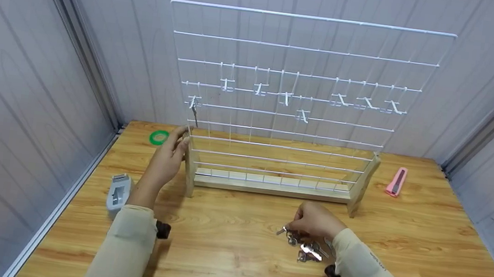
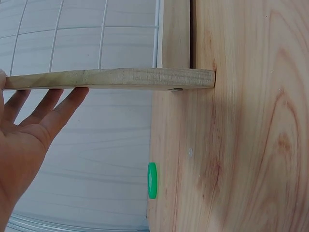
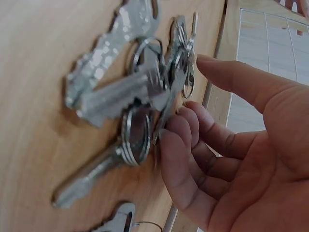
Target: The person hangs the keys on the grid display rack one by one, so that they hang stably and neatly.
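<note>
My left hand (image 1: 169, 160) holds the left wooden end of a wire rack (image 1: 272, 190), its fingers (image 2: 63, 113) along the outer face and the thumb at the opposite edge. Several small white hooks hang on the rack's grid, and from the leftmost one dangles a key (image 1: 196, 118). Down on the table, my right hand (image 1: 317, 220) pinches a key (image 1: 281, 231) by its ring at the edge of a loose group of keys. Close up in the right wrist view, silver keys (image 3: 120, 96) with split rings lie beside the thumb and curled fingers.
A green tape roll (image 1: 159, 137) lies behind my left hand. The grey tape dispenser (image 1: 119, 192) stands left of my forearm. Right of the rack is a pink box cutter (image 1: 396, 181). Pale panelled walls (image 1: 76, 44) close in the wooden table on three sides.
</note>
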`<act>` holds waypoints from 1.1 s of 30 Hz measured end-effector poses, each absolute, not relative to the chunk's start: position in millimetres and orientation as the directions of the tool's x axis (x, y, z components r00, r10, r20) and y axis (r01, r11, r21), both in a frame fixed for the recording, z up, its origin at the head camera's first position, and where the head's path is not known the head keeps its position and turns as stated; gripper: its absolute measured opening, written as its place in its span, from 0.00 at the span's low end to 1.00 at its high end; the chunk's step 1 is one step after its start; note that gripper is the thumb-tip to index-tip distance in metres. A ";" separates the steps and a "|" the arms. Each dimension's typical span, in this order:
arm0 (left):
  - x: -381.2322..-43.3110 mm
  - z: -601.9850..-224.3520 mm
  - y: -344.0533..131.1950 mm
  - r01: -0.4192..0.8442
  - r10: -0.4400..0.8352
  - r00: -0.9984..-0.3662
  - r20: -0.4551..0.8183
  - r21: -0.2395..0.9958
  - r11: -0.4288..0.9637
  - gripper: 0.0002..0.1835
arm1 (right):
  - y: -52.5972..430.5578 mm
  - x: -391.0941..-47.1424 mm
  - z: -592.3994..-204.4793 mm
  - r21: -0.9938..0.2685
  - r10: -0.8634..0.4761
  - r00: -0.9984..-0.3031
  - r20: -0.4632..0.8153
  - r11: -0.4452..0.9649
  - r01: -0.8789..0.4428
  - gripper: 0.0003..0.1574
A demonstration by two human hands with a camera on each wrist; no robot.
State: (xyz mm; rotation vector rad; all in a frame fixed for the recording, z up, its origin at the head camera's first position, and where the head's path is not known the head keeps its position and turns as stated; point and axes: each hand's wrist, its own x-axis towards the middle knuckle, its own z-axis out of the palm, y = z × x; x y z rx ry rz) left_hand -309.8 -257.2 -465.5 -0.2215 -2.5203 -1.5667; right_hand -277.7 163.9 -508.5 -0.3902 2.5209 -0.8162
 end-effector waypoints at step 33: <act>-309.6 -466.4 -258.2 0.195 0.043 -0.979 0.197 0.871 0.451 0.28 | 175.0 -275.0 -515.8 -0.840 -0.427 -0.883 -0.195 0.537 -0.074 0.11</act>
